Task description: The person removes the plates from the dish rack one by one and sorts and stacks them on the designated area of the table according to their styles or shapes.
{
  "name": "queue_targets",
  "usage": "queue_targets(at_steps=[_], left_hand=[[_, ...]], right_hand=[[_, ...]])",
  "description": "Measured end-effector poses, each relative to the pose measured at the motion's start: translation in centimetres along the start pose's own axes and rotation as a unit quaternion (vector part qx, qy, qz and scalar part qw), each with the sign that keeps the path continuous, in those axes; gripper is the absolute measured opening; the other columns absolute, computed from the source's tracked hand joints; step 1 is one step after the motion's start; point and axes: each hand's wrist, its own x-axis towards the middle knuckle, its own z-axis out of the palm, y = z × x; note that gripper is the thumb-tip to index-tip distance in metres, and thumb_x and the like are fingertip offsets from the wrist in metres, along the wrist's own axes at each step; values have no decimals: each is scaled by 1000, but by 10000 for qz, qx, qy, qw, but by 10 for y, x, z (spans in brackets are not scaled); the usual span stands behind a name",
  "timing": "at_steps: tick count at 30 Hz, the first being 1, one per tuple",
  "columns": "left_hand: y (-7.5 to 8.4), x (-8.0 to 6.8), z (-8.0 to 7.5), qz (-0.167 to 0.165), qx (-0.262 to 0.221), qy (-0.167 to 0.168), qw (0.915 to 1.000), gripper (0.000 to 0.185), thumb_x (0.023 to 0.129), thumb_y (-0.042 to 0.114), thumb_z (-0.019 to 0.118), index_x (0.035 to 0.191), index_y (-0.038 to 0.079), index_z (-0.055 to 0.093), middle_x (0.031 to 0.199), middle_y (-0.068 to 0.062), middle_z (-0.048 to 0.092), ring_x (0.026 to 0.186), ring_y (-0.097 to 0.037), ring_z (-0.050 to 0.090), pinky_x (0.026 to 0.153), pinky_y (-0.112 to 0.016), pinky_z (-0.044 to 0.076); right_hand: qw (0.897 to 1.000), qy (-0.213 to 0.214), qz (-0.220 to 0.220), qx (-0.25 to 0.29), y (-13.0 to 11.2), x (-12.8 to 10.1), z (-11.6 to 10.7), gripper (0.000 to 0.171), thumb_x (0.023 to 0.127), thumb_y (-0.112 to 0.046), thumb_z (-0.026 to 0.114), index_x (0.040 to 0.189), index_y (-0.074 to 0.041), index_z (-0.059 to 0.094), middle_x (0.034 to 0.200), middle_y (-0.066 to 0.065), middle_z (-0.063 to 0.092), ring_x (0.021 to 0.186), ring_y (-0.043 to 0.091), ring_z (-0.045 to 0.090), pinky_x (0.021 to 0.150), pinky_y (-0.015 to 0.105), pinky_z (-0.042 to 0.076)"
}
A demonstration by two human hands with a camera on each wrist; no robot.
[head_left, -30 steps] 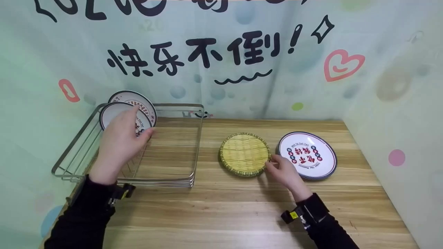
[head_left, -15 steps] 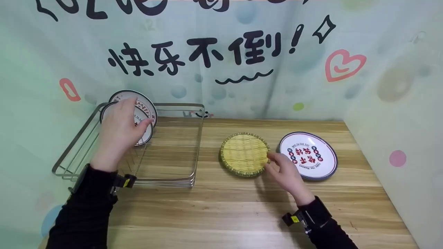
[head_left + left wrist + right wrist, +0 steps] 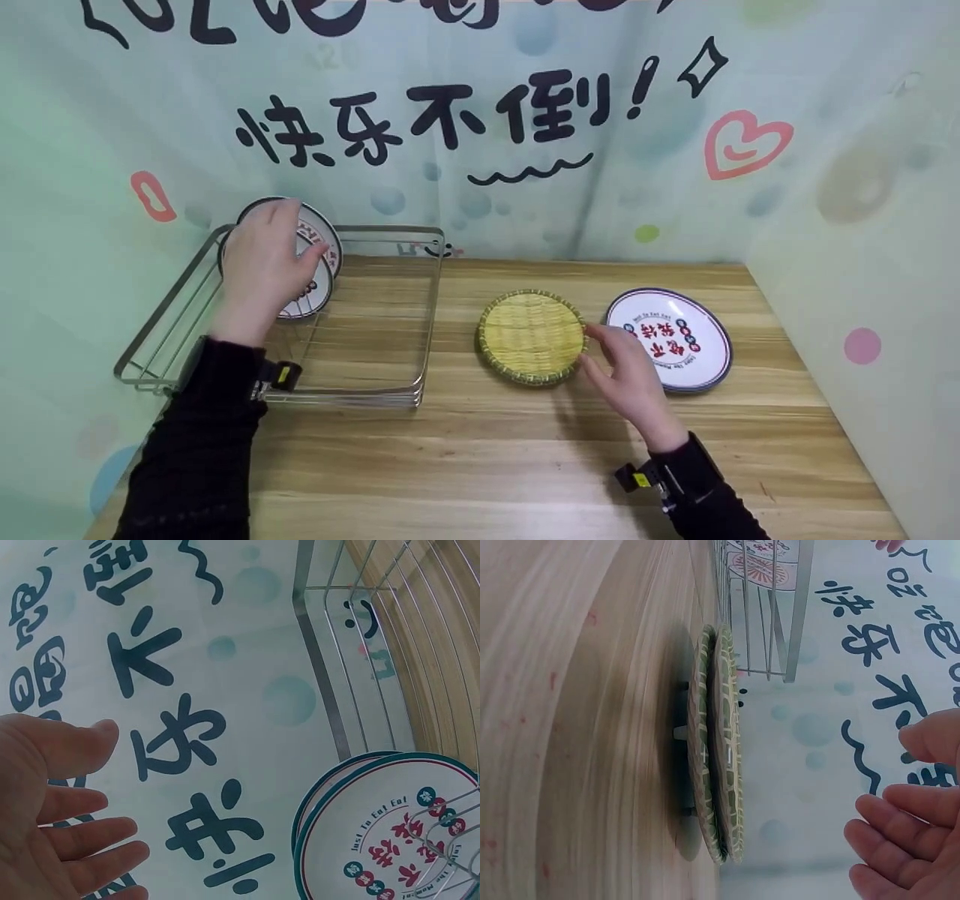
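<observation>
Two open hands, one at the plates in the rack, one beside the woven tray.

Left hand (image 3: 264, 259) loose, fingers straight, grasping nothing, in front of two upright plates (image 3: 313, 255) at the far left corner of the wire rack (image 3: 390, 315), hiding most of them; contact impossible to tell. Right hand (image 3: 628, 375) relaxed and empty, just beside the woven tray (image 3: 531, 336), covering part of the flat plate (image 3: 679, 337). All on a wooden table (image 3: 525, 450), pale printed curtain (image 3: 480, 150) behind, top letters cut off.
</observation>
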Motion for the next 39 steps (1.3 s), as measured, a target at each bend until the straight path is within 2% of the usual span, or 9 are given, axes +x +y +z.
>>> queue_targets(at_steps=[10, 22, 30, 36, 39], left_hand=[[-11, 13, 13, -225, 130, -167, 9995, 51, 88, 15, 72, 129, -9, 53, 130, -32, 54, 120, -51, 48, 101, -65, 36], [-34, 16, 39, -156, 344, 146, 9992, 41, 86, 10, 72, 121, -8, 59, 121, -30, 60, 117, -49, 51, 103, -61, 38], [-39, 19, 53, -105, 328, 0, 9994, 39, 83, 4, 72, 119, -8, 60, 120, -30, 60, 116, -50, 51, 101, -63, 37], [-47, 22, 65, -17, 403, -104, 9991, 39, 81, 1, 73, 117, -9, 60, 121, -29, 60, 115, -48, 52, 104, -59, 37], [-52, 23, 70, -89, 411, -216, 9989, 38, 81, 1, 73, 116, -9, 60, 123, -28, 60, 117, -48, 52, 105, -58, 36]], right_hand=[[9987, 335, -319, -223, 12, -7, -5, 50, 81, -3, 78, 127, 6, 59, 121, 20, 65, 115, 38, 56, 103, 52, 41], [9980, 326, -492, -247, 19, -9, -8, 52, 79, -3, 79, 127, 6, 59, 123, 19, 64, 115, 38, 57, 103, 52, 40], [9990, 206, -347, -200, 22, -8, -10, 55, 79, -3, 80, 128, 6, 58, 126, 20, 63, 118, 39, 55, 104, 53, 40], [9996, 117, -212, -166, 23, -9, -9, 56, 79, -2, 80, 129, 6, 58, 128, 20, 62, 119, 39, 55, 105, 53, 39], [9996, 83, -193, -165, 23, -9, -9, 56, 79, -2, 80, 129, 6, 57, 128, 20, 62, 119, 39, 54, 106, 53, 38]])
